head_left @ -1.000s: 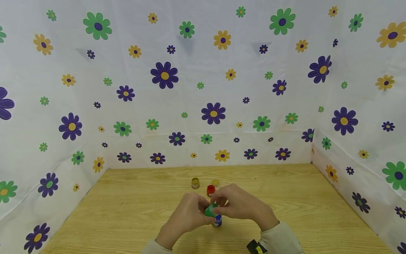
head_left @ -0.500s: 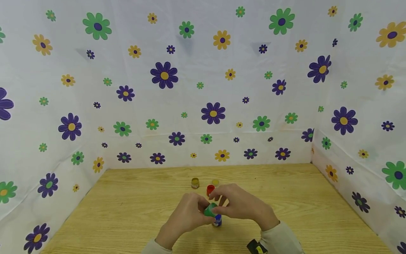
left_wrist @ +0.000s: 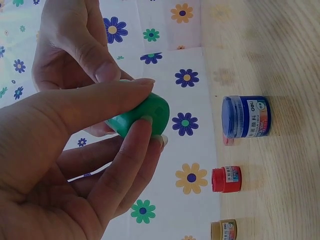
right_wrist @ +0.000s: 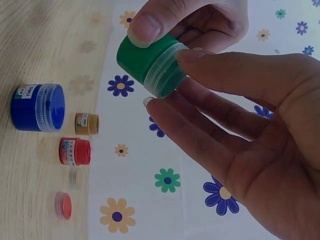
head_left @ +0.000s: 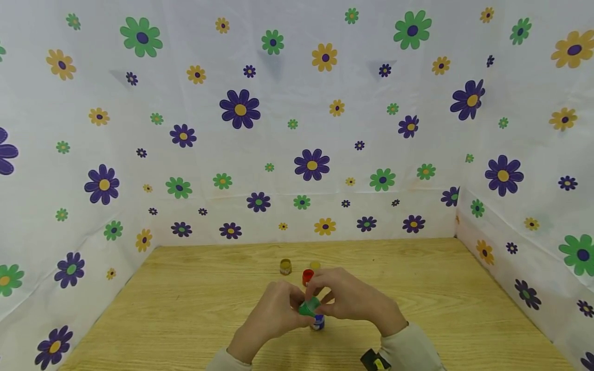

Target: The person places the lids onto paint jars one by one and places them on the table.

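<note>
A small green paint jar (right_wrist: 137,59) with a clear screw lid (right_wrist: 166,72) is held tilted above the table. My left hand (head_left: 277,310) grips the green body, thumb on one side and fingers on the other, as the left wrist view shows. My right hand (head_left: 350,296) pinches the lid between thumb and fingers. Just below the hands a blue paint jar (left_wrist: 245,117) with its clear lid on stands on the table, partly covered in the head view.
Behind the hands stand an uncapped red paint jar (head_left: 307,277) and a dark yellow paint jar (head_left: 285,267). A yellowish lid (head_left: 315,265) and a red lid (right_wrist: 63,205) lie on the wooden table (head_left: 195,309). Flower-printed cloth (head_left: 278,154) walls the table's back and sides.
My right fingers lift and spread around the lid, then close on it again. More of the clear lid shows now. My left hand and the green jar stay nearly in place.
</note>
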`<state>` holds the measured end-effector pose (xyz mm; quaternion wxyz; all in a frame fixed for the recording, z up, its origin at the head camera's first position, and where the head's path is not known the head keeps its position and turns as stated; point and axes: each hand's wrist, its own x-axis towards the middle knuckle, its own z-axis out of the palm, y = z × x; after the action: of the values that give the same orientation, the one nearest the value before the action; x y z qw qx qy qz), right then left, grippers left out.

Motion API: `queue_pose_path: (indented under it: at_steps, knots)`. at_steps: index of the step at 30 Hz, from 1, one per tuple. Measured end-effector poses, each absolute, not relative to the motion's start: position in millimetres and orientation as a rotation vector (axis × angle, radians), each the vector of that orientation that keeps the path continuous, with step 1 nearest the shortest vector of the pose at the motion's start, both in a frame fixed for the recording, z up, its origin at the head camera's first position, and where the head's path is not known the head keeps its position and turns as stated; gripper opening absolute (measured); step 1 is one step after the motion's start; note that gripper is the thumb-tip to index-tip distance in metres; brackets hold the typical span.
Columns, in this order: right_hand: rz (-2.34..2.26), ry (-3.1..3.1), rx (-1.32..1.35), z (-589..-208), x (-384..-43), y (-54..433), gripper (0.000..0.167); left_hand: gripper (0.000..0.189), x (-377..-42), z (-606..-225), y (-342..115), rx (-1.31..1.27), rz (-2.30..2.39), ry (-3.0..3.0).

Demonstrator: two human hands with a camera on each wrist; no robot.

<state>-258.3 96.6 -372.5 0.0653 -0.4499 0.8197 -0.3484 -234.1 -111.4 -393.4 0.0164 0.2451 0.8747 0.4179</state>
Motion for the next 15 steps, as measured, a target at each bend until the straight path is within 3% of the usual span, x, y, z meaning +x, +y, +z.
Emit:
queue_pose_path:
  at_steps: [15]
  knots:
    - [-1.008, 2.52, -1.286, -372.2, -260.0, 97.8, 0.01, 0.015, -235.0, -395.6, -110.3, 0.777, 1.305, 2.702]
